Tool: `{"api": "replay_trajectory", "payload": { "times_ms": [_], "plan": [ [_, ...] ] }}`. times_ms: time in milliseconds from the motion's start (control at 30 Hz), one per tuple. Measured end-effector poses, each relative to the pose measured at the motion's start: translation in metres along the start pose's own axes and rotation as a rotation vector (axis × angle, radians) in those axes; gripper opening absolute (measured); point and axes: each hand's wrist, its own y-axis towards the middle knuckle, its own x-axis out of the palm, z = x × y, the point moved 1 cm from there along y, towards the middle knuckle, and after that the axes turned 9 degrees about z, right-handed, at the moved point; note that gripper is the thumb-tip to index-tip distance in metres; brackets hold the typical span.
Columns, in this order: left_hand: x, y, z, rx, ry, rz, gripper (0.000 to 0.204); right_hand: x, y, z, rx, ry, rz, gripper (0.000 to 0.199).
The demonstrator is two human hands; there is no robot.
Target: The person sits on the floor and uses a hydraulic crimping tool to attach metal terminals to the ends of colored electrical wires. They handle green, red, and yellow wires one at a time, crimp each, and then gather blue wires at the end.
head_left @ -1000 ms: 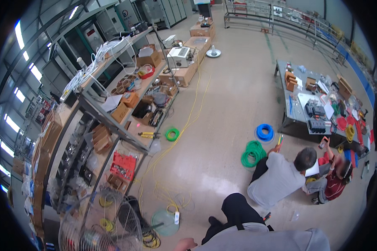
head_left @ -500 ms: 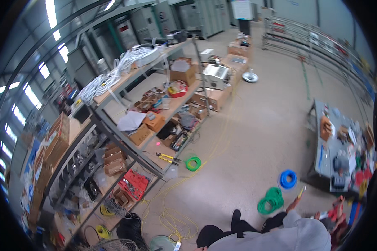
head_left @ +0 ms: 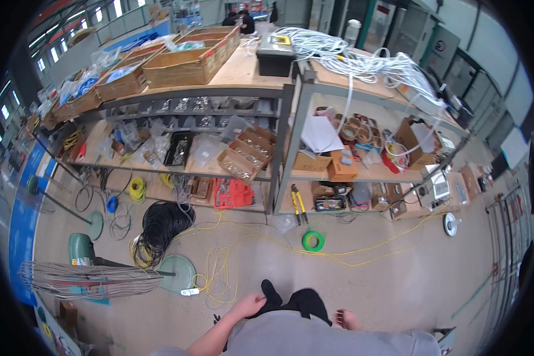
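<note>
View swung onto shelves [head_left: 282, 127]; both hands [head_left: 247, 306] empty, loose; orange cardboard box [head_left: 342, 168] on middle shelf.

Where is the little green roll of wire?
The green wire coil lies on the floor before the shelves, right of centre, touching the yellow cable, beyond the right hand.

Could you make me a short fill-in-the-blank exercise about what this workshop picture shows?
1. The small coil of wire lying alone on the floor in front of the shelves is ____ in colour.
2. The long loose cable trailing over the floor is ____.
3. The left hand and right hand both hold ____.
4. The bundle of white cables lies on the ____ shelf.

Missing words: green; yellow; nothing; top
</note>
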Motion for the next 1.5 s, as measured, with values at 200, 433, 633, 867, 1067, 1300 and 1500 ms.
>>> {"api": "replay_trajectory", "payload": {
  "times_ms": [200, 433, 633, 867, 1067, 1300, 1500],
  "plan": [
    [-0.187, 0.034, 0.249, 0.511, -1.43, -0.135, 0.059, 0.074, 0.043, -0.15, -0.111, -0.784, -0.105, 0.025],
    [-0.225, -0.008, 0.363, 0.574, -2.117, -0.261, 0.079, 0.204, 0.164, -0.363, -0.218, -1.003, -0.176, 0.031],
    [-0.282, 0.054, 0.382, 1.508, -1.946, 0.111, 0.092, 0.374, 0.169, -0.506, -0.877, -1.54, -0.323, 0.033],
    [-0.331, 0.124, 0.292, 0.687, -2.258, 0.362, 0.035, 0.527, 0.08, -0.479, -1.097, -1.584, -0.58, 0.034],
    [-0.183, 0.199, 0.078, -0.654, -1.309, 1.056, 0.06, 0.644, -0.021, -0.423, -1.1, -1.469, -0.919, 0.025],
    [0.026, 0.155, -0.017, -1.234, -0.538, 0.667, 0.062, 0.802, -0.089, -0.439, -1.116, -1.072, -1.061, 0.02],
    [0.133, 0.154, 0.036, -1.625, -0.714, 0.601, 0.056, 0.996, -0.065, -0.487, -1.442, -0.753, -0.64, 0.028]
  ]
}}
